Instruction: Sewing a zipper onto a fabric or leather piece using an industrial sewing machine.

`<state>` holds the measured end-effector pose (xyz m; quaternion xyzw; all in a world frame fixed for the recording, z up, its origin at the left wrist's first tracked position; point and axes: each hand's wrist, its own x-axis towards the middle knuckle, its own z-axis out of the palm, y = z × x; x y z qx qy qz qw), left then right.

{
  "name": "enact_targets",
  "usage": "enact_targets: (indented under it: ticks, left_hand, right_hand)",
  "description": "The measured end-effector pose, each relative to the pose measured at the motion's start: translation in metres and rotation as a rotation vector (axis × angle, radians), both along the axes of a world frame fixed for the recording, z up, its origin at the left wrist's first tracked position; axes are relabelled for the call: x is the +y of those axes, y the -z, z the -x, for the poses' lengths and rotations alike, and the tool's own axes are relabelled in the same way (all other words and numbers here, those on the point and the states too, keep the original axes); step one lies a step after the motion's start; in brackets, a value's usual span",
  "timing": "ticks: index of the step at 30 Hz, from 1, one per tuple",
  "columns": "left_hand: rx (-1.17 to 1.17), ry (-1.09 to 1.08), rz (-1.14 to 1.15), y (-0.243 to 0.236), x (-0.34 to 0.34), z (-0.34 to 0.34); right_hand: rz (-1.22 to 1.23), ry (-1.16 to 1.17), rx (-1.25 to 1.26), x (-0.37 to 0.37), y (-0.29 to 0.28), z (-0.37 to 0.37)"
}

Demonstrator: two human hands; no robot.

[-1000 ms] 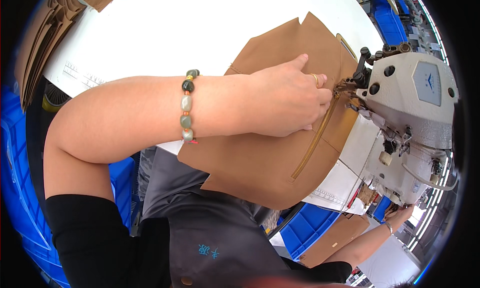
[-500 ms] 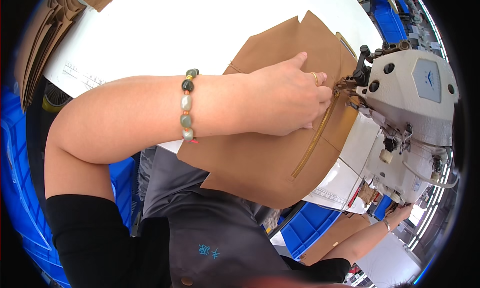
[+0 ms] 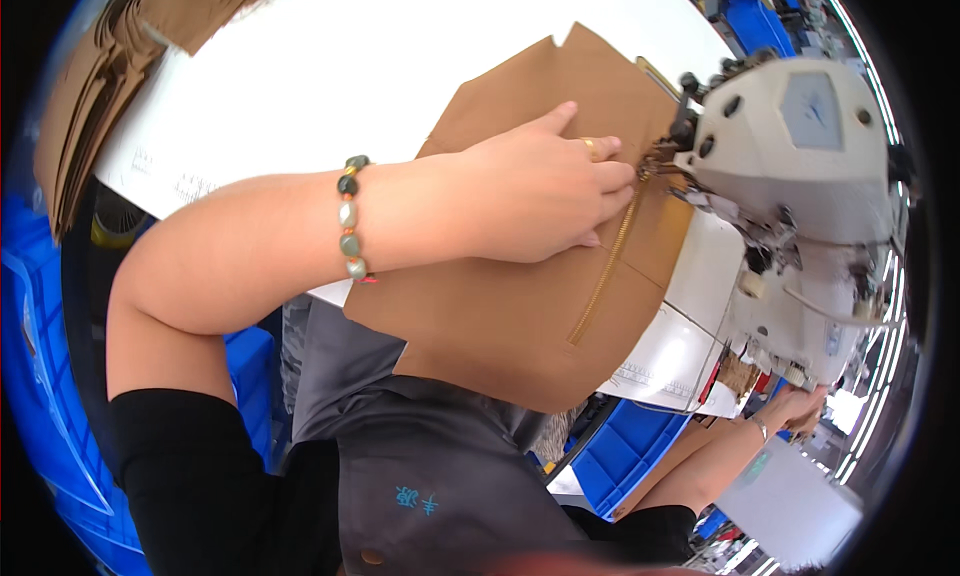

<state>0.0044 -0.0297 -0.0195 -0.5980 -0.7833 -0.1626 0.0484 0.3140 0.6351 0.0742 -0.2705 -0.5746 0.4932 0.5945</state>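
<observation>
My left hand [image 3: 550, 191] lies palm down with its fingers spread on a brown leather-like panel [image 3: 480, 326], open and pressing on it. The panel has notched corners and a brass-toned zipper [image 3: 605, 276] set into it. My fingertips rest beside the zipper's upper end, close to the presser foot [image 3: 655, 161] of a white sewing machine [image 3: 770, 136], which stands over the panel. My right hand [image 3: 795, 404] reaches to the far end of the machine, at the lower right. Its fingers are small and partly hidden, so its grip is unclear.
The white worktable [image 3: 330, 66] carries printed rulers along its edge. Stacked brown pieces [image 3: 90, 96] hang at the far left. A blue bin [image 3: 625, 451] sits below the table at the right, and blue crates [image 3: 60, 396] stand at the left.
The whole view has shifted, so machine, panel and left hand appear slightly further left. My left hand keeps about the same place on the panel. The right hand stays at the machine's far end.
</observation>
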Motion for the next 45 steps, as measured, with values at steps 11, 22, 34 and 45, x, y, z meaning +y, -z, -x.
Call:
enact_targets:
  ticks: [11, 22, 34, 45]
  left_hand:
    - [-0.129, 0.142, 0.277, -0.036, -0.036, -0.132]
    - [-0.695, -0.203, -0.421, 0.013, -0.089, -0.155]
    - [-0.936, -0.547, -0.761, 0.087, -0.144, -0.183]
    - [-0.914, -0.487, -0.837, 0.050, -0.108, -0.169]
  right_hand:
    - [-0.859, -0.111, -0.840, -0.320, 0.056, 0.061]
    - [-1.317, -0.960, -0.647, -0.399, 0.069, 0.169]
    - [-1.382, -1.113, -0.599, -0.404, 0.074, 0.180]
    - [-1.628, -0.808, -0.398, -0.384, 0.078, 0.189]
